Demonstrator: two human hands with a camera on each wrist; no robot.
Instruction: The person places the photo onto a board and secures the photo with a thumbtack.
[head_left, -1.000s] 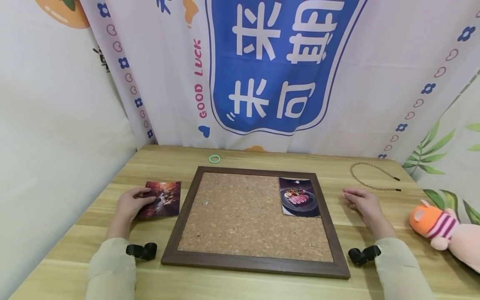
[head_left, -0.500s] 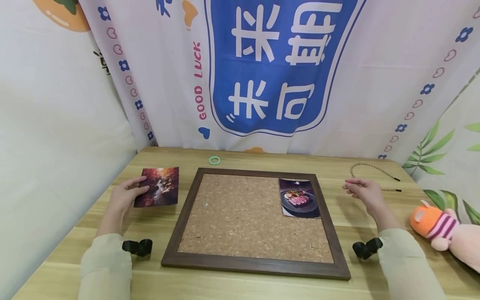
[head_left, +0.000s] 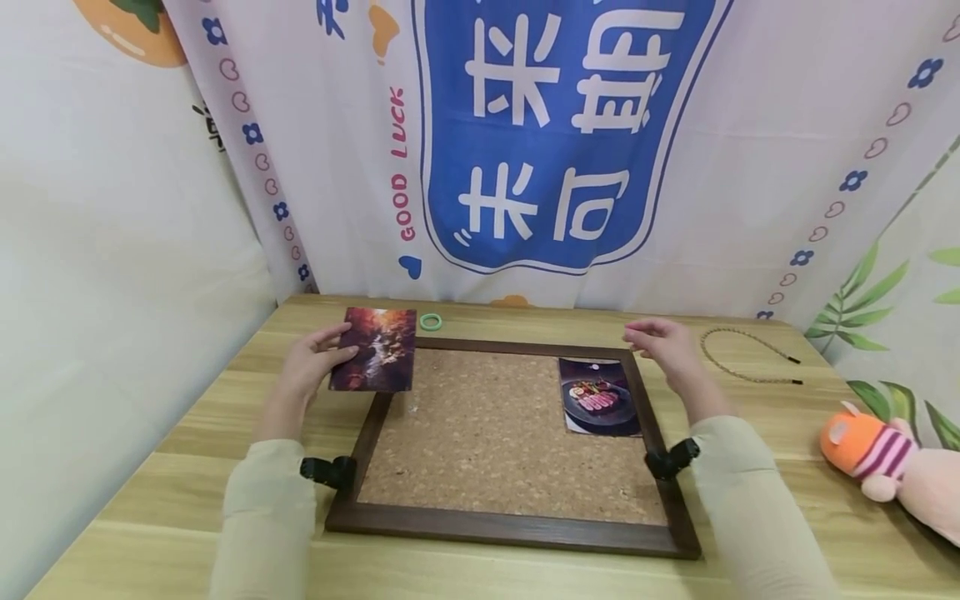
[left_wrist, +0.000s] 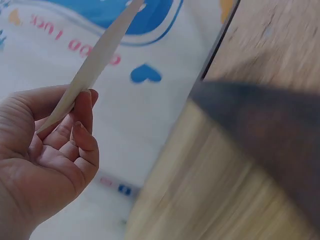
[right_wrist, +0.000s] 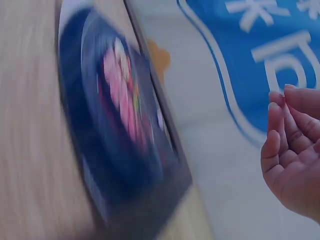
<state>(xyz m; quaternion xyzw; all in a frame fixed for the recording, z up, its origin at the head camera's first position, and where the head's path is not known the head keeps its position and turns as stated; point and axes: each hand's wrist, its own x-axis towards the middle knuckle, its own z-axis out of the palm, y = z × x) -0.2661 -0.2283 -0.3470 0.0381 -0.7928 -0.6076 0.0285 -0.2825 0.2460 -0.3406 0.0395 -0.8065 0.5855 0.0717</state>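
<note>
My left hand [head_left: 306,362] pinches a photo print [head_left: 386,354] of a stream among red autumn trees between thumb and fingers. The photo hangs over the upper left corner of a cork board [head_left: 487,450] with a dark brown wooden frame. In the left wrist view, the print [left_wrist: 95,62] shows almost edge-on, slightly curved. Above the board's upper right corner, my right hand [head_left: 667,350] has thumb and fingertips pressed together on a tiny pinkish-red thing [right_wrist: 285,98], mostly hidden. A second photo [head_left: 600,404], of sliced meat on a dark plate, lies in the cork's upper right corner.
A green ring [head_left: 431,322] lies behind the frame's upper left. At the right are a braided headband [head_left: 731,331] and an orange and pink plush toy [head_left: 885,458]. A printed curtain [head_left: 360,167] hangs behind the wooden table [head_left: 172,475].
My left hand has lifted the stream photo off the table and carried it right, over the board's corner. My right hand has moved left and farther back, from beside the board to above its corner.
</note>
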